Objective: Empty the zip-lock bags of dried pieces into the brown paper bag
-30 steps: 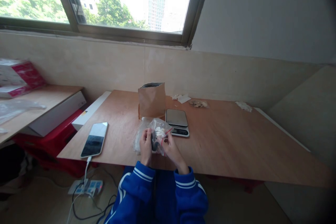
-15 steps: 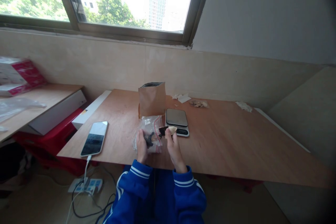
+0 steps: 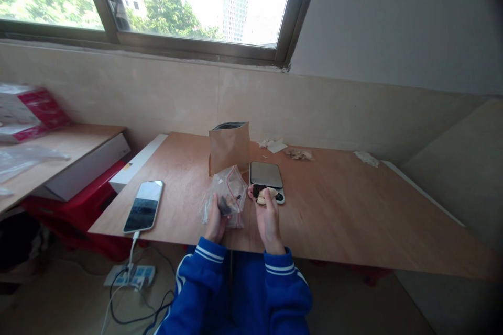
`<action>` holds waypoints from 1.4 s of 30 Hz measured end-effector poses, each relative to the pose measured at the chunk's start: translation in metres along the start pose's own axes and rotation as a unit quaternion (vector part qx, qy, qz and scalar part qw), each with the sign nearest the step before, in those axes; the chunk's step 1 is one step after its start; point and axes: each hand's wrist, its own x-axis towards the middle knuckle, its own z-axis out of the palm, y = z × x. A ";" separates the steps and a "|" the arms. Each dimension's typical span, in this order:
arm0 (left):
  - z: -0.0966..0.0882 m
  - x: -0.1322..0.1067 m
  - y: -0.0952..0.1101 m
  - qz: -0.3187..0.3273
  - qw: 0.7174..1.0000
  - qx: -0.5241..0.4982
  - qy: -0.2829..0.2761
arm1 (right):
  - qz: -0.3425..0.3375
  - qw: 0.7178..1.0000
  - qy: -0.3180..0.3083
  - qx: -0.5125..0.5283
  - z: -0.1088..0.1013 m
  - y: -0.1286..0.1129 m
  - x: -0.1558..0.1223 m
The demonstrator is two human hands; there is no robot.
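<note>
Head view: we see right hand (image 3: 269, 217) with fingers (image 3: 271, 199) clamped on a pale and dark piece (image 3: 262, 197) over the near end of the kitchen scale (image 3: 266, 175); left hand (image 3: 215, 219) grips the zip bag (image 3: 231, 193).

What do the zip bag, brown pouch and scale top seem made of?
The zip bag: thin clear plastic, glossy and creased. The brown pouch: matte kraft paper, dark lining at its mouth. The scale top: probably metal, from its grey sheen, though coated plastic is possible.
</note>
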 end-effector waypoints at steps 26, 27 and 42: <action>-0.002 0.006 0.000 -0.020 0.997 -0.077 -0.001 | -0.399 0.692 -0.275 -0.535 0.125 -0.043 0.209; -0.001 0.005 0.001 -0.022 0.997 -0.077 0.001 | -0.403 0.686 -0.278 -0.539 0.124 -0.044 0.208; -0.003 0.006 -0.002 -0.014 0.997 -0.078 -0.023 | -0.395 0.732 -0.312 -0.460 0.137 -0.063 0.212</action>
